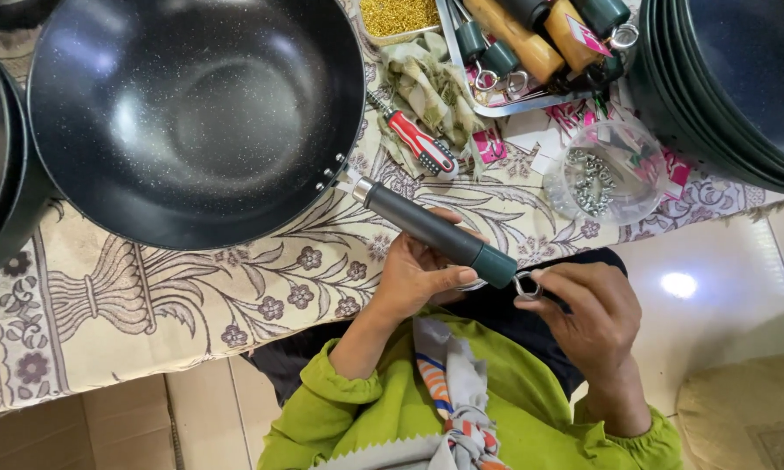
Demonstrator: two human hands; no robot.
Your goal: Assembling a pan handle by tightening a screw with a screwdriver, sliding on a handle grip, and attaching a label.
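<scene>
the speckled black wok (192, 113) at ten o'clock is steadied by its dark green handle (435, 231), clamped in the left hand (414, 274), while the metal hanging ring (526, 285) at four o'clock, pinched by the right hand (588, 318), is best kept square to the handle end.

Stacked pans (740, 78) cut off at right edge.
</scene>
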